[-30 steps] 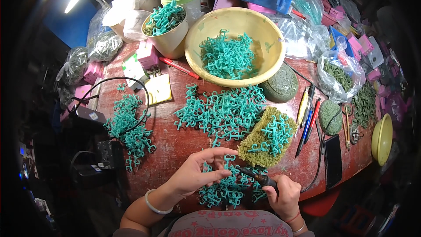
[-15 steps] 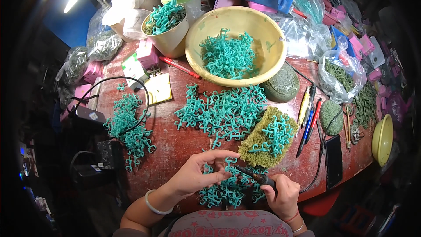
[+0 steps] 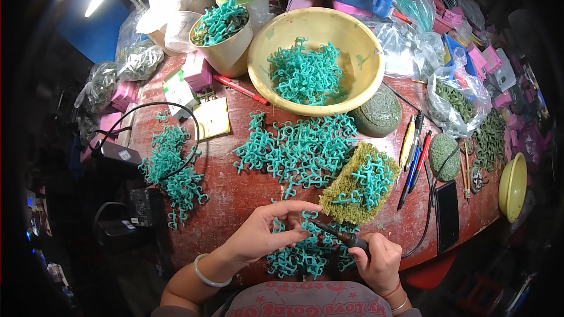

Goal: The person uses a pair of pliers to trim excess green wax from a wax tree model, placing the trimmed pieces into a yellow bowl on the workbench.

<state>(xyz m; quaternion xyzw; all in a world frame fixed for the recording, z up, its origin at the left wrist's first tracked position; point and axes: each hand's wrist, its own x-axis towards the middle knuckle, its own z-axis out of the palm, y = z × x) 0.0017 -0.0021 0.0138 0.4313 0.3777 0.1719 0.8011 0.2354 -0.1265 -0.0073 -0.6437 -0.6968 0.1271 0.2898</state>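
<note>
A small teal hooked piece (image 3: 308, 216) is pinched between the thumb and index finger of my left hand (image 3: 263, 233). My right hand (image 3: 380, 261) grips the dark handle of a corded soldering iron (image 3: 351, 239), and its thin tip reaches to the piece at my left fingertips. Whether the tip touches it, I cannot tell. Beneath both hands lies a loose pile of similar teal pieces (image 3: 305, 257). Just beyond them is a mossy green-brown block (image 3: 338, 206) with several teal pieces on top.
A larger teal heap (image 3: 299, 149) lies ahead, another pile (image 3: 173, 167) at left. Behind stands a yellow basin (image 3: 258, 61) holding teal pieces. At right are pens (image 3: 411, 167), a black phone (image 3: 447, 217), a cable (image 3: 430, 205) and a green stone-like lump (image 3: 445, 157).
</note>
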